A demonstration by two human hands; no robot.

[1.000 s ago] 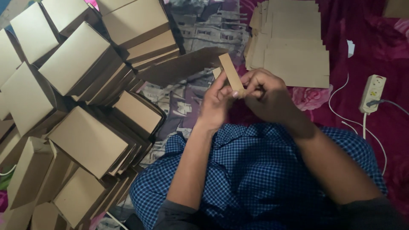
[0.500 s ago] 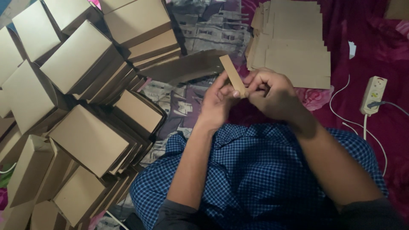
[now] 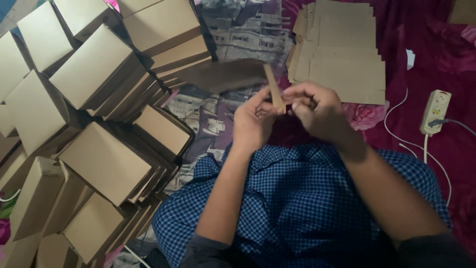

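A heap of folded brown cardboard boxes (image 3: 94, 129) fills the left side of the floor, tipped at all angles and leaning on one another, and a neat stack of flat cardboard sheets (image 3: 342, 54) lies at the top right on a dark red flowered cloth (image 3: 436, 59). Between them shows a grey printed cloth (image 3: 243, 30), and a white power strip (image 3: 435, 110) with its cable sits well off to the right. The person's blue checked shirt (image 3: 297, 198) covers the lower middle. Above it the two hands meet: the left hand (image 3: 253, 121) and the right hand (image 3: 317, 109) both pinch a flat brown cardboard piece (image 3: 238, 74), fingers pressed on a narrow folded strip of it that stands nearly upright between them, while the rest of the piece stretches away to the left, dark and blurred, held up over the printed cloth just beside the boxes. Compared with half a second ago, the hands sit in much the same place, but the wide part of the cardboard looks more smeared, and the strip stands a little straighter.
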